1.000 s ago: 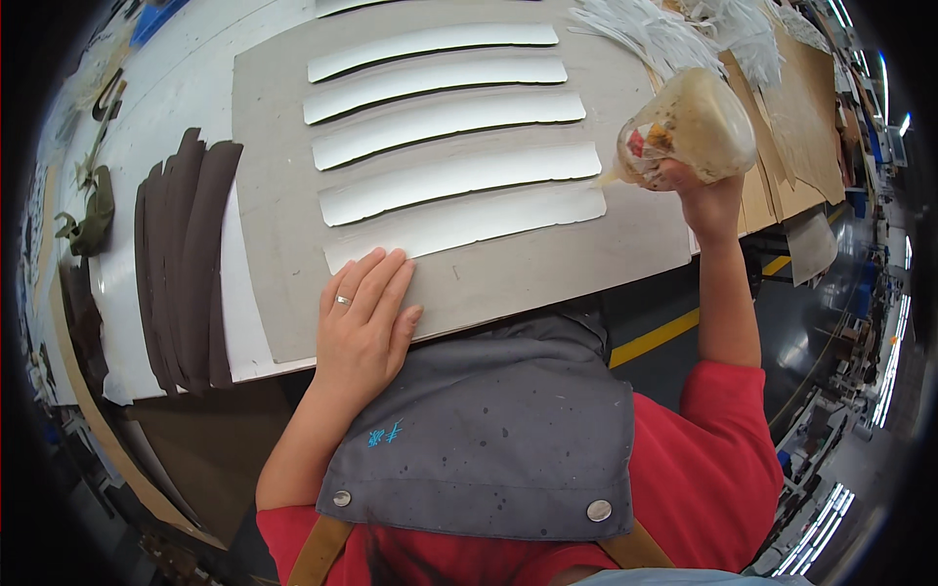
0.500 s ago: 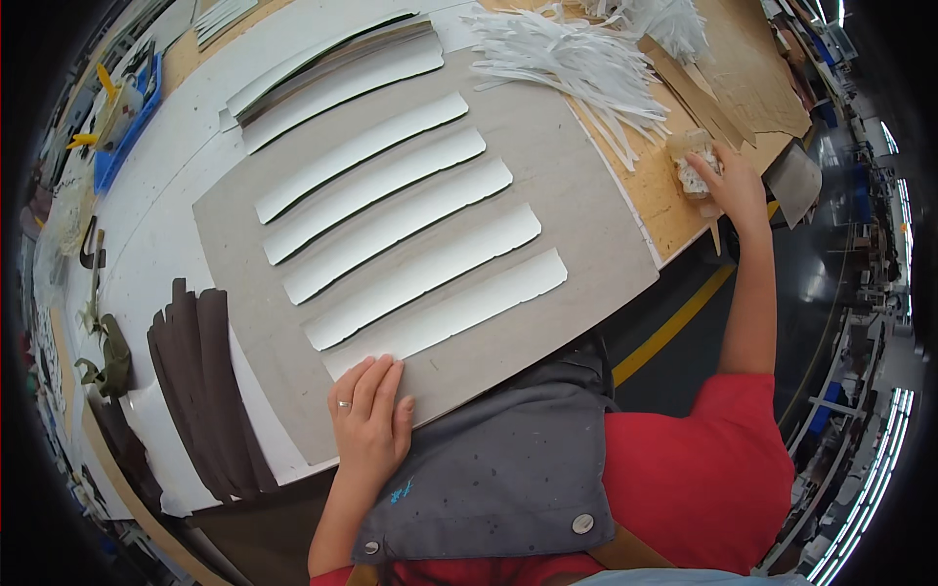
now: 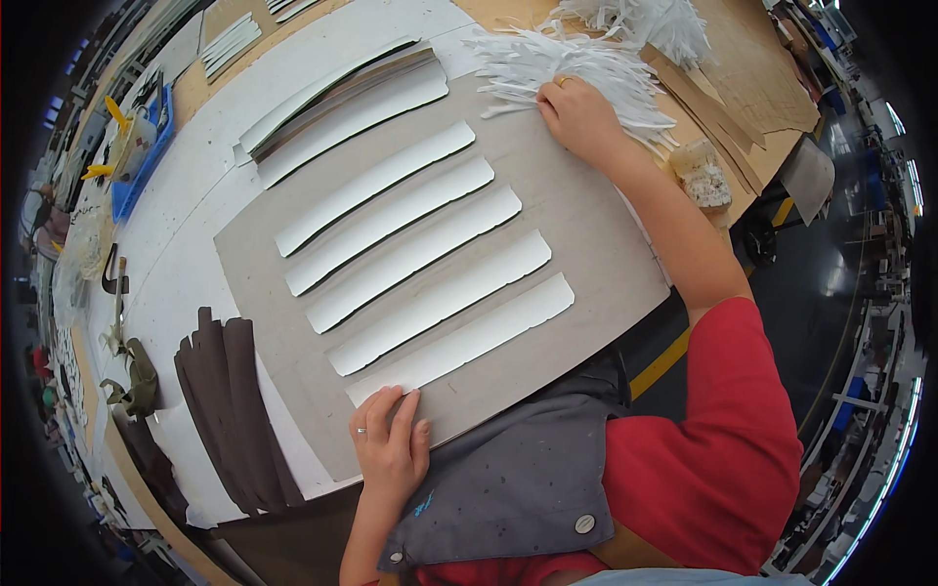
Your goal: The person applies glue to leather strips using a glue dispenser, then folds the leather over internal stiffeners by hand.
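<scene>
Several curved white strips with dark edges lie in a row on a grey board [image 3: 616,254]. My left hand [image 3: 389,444] rests with fingers spread on the near-left end of the nearest white strip [image 3: 479,330]. At the far right, the curled fingers of my right hand [image 3: 576,117] are pinched together at the edge of a pile of thin white ribbon-like strips [image 3: 532,63]. What sits between those fingertips is hidden. A yellowish-white crusted block [image 3: 702,174] lies at the right table edge, apart from my hand.
A stack of longer white and brown pieces [image 3: 357,112] lies on the board's far side. Dark brown strips [image 3: 234,420] are bundled at left. Beyond them are an olive cloth [image 3: 140,381] and a blue tray [image 3: 147,171] with yellow-handled tools. Flat brown cardboard [image 3: 757,93] lies far right.
My right hand has let go of the crusted block and moved left and away to the ribbon pile. My left hand stays on the nearest strip's end; the whole view has shifted slightly.
</scene>
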Tool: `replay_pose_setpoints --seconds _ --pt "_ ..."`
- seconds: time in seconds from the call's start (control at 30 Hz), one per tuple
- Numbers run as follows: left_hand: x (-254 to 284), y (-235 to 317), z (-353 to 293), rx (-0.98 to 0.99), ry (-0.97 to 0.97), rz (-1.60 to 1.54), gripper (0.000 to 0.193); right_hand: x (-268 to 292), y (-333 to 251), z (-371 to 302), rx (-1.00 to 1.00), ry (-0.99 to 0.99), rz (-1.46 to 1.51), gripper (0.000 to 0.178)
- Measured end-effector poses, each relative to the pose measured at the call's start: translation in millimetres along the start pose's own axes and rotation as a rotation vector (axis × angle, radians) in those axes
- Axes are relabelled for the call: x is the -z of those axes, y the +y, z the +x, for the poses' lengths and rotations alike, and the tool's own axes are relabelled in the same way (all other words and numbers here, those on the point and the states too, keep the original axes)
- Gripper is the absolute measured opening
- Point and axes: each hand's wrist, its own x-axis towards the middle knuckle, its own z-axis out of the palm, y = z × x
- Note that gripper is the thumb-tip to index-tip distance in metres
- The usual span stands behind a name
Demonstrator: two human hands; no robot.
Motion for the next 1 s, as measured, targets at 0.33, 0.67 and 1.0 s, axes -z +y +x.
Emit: replay_pose_setpoints --seconds 0.33,0.67,1.0 --pt "2.5 -3.3 19.7 -0.087 0.026 -0.060 0.029 66.2 -27.3 -59.6 -0.239 -0.281 0.263 0.012" --pt "5.6 3.8 28.3 -0.130 0.033 -0.076 0.030 61.3 -0.7 -57.9 -0.387 -0.073 0.441 0.017" --pt "5.3 5.4 30.0 -0.155 0.053 -0.029 0.028 51.4 17.3 -50.3 -0.292 -0.115 0.225 0.016"
